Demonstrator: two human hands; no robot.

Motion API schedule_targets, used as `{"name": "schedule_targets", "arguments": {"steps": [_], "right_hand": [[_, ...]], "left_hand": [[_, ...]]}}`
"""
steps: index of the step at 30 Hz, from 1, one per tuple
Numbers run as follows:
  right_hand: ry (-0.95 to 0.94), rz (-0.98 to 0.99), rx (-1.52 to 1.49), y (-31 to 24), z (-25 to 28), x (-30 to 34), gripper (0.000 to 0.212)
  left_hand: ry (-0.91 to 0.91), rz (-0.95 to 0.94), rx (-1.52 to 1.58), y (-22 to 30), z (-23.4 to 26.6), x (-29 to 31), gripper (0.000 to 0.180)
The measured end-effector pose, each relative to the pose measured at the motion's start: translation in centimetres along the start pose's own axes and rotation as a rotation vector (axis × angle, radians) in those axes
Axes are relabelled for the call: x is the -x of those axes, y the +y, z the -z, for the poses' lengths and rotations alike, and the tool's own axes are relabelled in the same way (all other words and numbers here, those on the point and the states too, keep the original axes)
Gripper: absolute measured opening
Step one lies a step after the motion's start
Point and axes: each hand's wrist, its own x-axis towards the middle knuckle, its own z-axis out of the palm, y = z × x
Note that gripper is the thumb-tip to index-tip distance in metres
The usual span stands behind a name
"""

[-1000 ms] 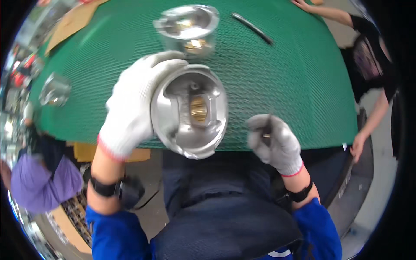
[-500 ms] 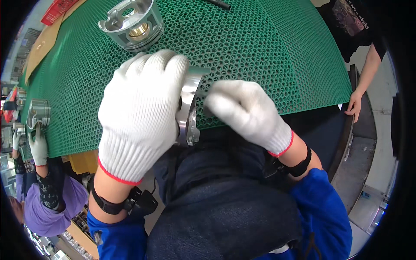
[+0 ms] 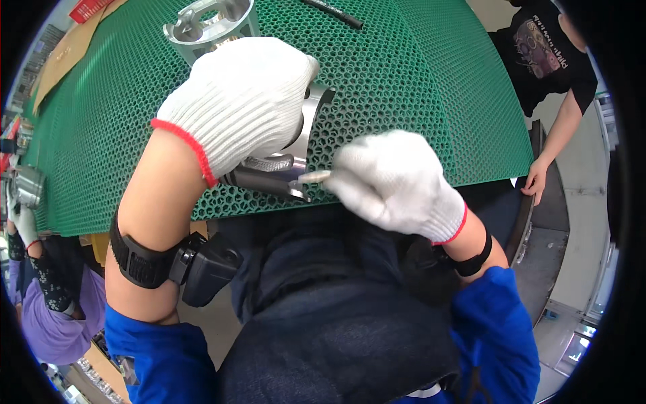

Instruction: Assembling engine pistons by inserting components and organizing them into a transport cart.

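My left hand [image 3: 242,97], in a white knit glove with a red cuff, is closed over a silver metal piston [image 3: 313,124]. The piston lies on its side on the green mat near the table's front edge, much of it hidden under the glove. A short pale stick [image 3: 315,177] pokes out of my right hand [image 3: 397,182], which is gloved alike and pinched shut. The stick's tip meets the lower rim of the piston, or is very close to it. What lies inside the right fingers is hidden.
Another piston [image 3: 214,34] stands beyond my left hand, and a black marker pen [image 3: 336,13] lies to its right. At far left a person in purple holds a piston [image 3: 28,185]. On the right, a person's hand [image 3: 536,180] rests at the table edge. The green honeycomb mat [image 3: 404,74] covers the table.
My left hand has moved forward and turned, tipping the piston so more of its underside shows. The pale stick now shows at my right fingertips. My right hand has shifted slightly right and down.
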Motion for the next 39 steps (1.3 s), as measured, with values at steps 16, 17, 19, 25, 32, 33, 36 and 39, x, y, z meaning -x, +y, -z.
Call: {"name": "schedule_targets", "arguments": {"steps": [16,17,19,25,32,33,36,39], "right_hand": [[-0.389,-0.031,0.267,2.5,2.3,2.4,0.026],[-0.271,-0.066,0.191,2.8,2.0,2.9,0.023],[-0.095,-0.092,0.073,1.9,1.9,2.4,0.017],[0.244,-0.225,0.217,6.2,-1.9,4.7,0.01],[0.216,-0.201,0.269,5.7,-2.5,4.3,0.009],[0.219,-0.203,0.262,5.7,-2.4,4.3,0.009],[0.242,-0.179,0.233,5.9,-2.5,4.5,0.009],[0.256,-0.168,0.241,5.9,-2.2,4.8,0.011]], "left_hand": [[0.209,-0.096,0.22,-1.9,0.7,2.2,0.046],[0.204,0.013,0.479,-3.2,0.3,3.5,0.053],[0.565,0.2,0.716,-4.7,0.3,8.7,0.056],[0.102,0.554,0.163,-3.7,-1.9,18.8,0.074],[0.151,-0.058,0.254,-3.7,4.9,16.0,0.044],[0.086,-0.138,0.045,-4.8,3.7,14.3,0.046],[-0.155,-0.347,-0.225,-7.4,1.3,12.9,0.046],[-0.033,-0.123,0.032,-9.7,4.0,12.2,0.059]]}}
